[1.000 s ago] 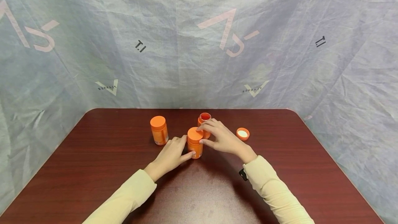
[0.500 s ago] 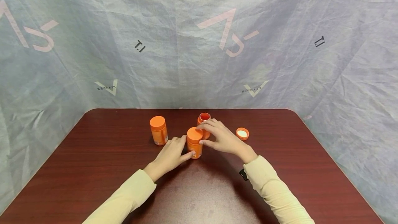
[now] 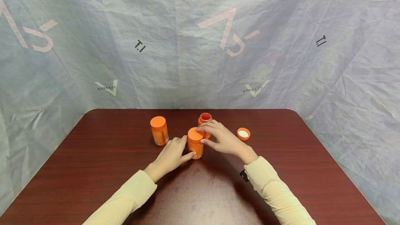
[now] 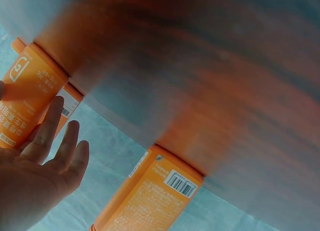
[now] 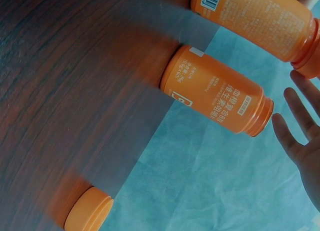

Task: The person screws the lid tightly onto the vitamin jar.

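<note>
An orange screw-top pill bottle (image 3: 196,147) stands upright near the table's middle, with its orange lid (image 3: 195,134) on. My left hand (image 3: 170,156) holds its body between thumb and forefinger; in the left wrist view the other fingers (image 4: 66,150) reach out past the bottle (image 4: 31,91). From the right, my right hand (image 3: 224,141) grips the lid with thumb and fingers. Just behind stands a second bottle (image 3: 201,122), lidless, its mouth showing a red inside. It appears whole in the right wrist view, an uncapped orange bottle (image 5: 215,93) apart from the fingers.
A third orange bottle (image 3: 159,134), capped, stands to the left, behind my left hand. Right of the bottles, a loose orange lid (image 3: 243,134) lies with its white inside upward. The dark red wooden table (image 3: 290,169) ends at a grey cloth backdrop (image 3: 175,44).
</note>
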A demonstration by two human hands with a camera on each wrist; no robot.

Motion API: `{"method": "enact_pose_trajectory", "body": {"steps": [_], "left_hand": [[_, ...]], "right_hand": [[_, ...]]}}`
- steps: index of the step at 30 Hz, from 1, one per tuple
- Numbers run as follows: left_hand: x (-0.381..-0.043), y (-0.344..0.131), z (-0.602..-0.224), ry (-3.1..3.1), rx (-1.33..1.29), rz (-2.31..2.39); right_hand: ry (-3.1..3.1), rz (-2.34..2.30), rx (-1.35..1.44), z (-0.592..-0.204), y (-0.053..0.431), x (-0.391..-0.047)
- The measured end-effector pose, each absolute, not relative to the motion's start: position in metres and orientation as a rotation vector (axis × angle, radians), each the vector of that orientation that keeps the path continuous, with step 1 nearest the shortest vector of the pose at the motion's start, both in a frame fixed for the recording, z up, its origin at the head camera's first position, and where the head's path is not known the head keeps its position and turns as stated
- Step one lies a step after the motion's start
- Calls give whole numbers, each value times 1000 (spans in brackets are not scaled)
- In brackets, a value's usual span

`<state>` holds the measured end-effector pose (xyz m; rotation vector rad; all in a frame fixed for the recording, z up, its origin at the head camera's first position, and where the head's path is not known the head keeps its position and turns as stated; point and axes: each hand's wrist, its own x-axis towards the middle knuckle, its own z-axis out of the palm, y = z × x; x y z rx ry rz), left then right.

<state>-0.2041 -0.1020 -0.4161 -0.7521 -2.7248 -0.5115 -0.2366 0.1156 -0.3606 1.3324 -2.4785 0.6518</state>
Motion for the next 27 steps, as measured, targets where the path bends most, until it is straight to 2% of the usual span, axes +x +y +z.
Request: {"method": "enact_pose_trajectory", "body": {"steps": [11,27], "left_hand": [[-204,-102,-415,-2731,-749,-525],[-204,-102,-415,-2727,-750,-522]], "right_hand": [[-2522,632,1285,-358,115,-236],[-2499,683,1362,-358,117,-237]]}}
